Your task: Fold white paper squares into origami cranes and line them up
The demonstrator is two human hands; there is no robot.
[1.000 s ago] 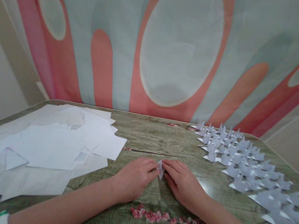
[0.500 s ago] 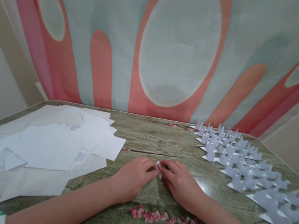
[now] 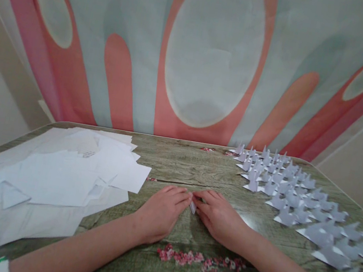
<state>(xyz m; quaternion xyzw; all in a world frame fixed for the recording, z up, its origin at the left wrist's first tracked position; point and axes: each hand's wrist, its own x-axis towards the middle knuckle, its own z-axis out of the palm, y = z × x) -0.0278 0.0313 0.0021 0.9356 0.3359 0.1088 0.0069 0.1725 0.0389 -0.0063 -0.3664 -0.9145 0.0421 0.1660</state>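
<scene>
A small folded piece of white paper (image 3: 193,206) sits between my two hands, just above or on the wood-patterned table (image 3: 176,163). My left hand (image 3: 163,210) closes its fingertips on the paper's left side. From the other side my right hand (image 3: 215,214) pinches it with thumb and fingers. Most of the paper is hidden behind the fingers, so its exact folded shape is unclear.
Loose white paper sheets (image 3: 65,176) spread in a pile over the table's left side. Several folded paper birds (image 3: 291,200) stand in rows along the right. Pink printed flowers (image 3: 184,256) mark the tabletop before me. A patterned curtain (image 3: 212,57) hangs behind.
Both hands still hold the folded paper at nearly the same spot. My left fingers now lie flatter and further over it. The whole view has shifted slightly.
</scene>
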